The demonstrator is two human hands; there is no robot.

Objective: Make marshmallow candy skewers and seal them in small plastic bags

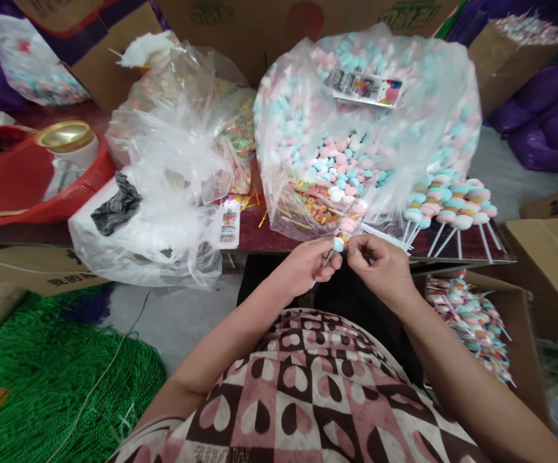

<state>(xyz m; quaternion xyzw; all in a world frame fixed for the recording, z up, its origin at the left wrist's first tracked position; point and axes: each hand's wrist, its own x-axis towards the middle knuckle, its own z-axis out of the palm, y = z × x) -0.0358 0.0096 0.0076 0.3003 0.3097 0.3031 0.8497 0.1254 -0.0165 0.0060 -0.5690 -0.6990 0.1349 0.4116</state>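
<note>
A marshmallow candy stick with pink, white and light blue pieces stands tilted at the table's front edge. My left hand is closed around its white stick, below the lowest piece. Printed colours near that piece look like a clear wrapper, though I cannot be sure. From the other side, my right hand reaches the candy's lower end with thumb and forefinger pinched. What lies between those fingertips is too small to make out. Just behind, a big clear bag holds loose pastel marshmallows and ring-shaped candies.
Finished-looking marshmallow sticks lie at the table's right end, above a carton of wrapped ones. White sticks lie beside the bag. Leftward are printed packets, gold twist ties, plastic bags and a red basket.
</note>
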